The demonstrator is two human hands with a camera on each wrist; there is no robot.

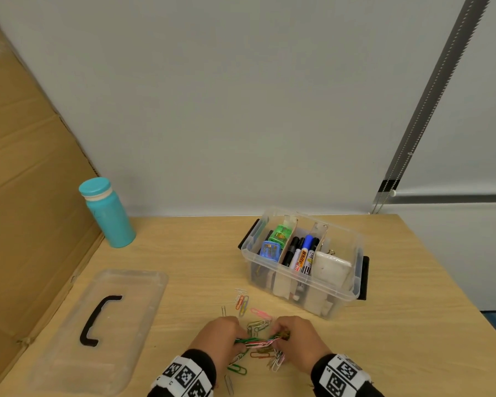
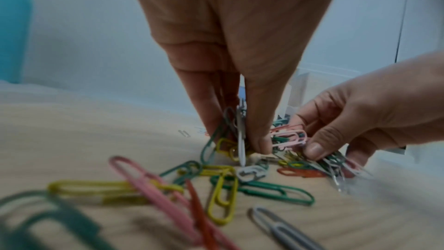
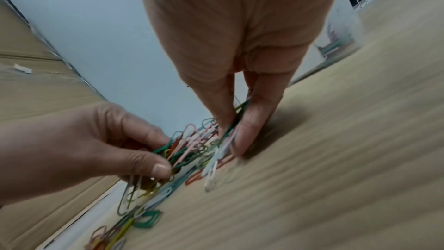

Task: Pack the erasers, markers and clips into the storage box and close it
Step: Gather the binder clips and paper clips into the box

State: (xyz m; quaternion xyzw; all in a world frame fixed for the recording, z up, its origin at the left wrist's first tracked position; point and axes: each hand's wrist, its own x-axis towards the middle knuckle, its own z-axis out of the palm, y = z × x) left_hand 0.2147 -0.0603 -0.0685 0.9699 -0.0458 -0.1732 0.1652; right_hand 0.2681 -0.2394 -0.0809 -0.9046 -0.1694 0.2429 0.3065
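Observation:
Coloured paper clips [image 1: 258, 343] lie in a heap near the table's front edge, with more scattered toward the box [image 1: 242, 303]. My left hand [image 1: 222, 338] pinches one end of a bunch of clips [image 2: 236, 136], and my right hand [image 1: 294, 336] pinches the other end [image 3: 230, 132]. Loose clips [image 2: 223, 187] lie on the wood below. The clear storage box [image 1: 352, 247] stands open behind, holding markers [image 1: 302, 255], a white eraser [image 1: 330, 267] and small green and blue items. Its clear lid [image 1: 103, 328] with a black handle lies flat at the left.
A teal bottle [image 1: 109, 216] stands at the back left by a cardboard sheet [image 1: 26, 196] leaning along the left side. The wooden table [image 1: 398, 325] ends at the right, and a white wall rises behind it.

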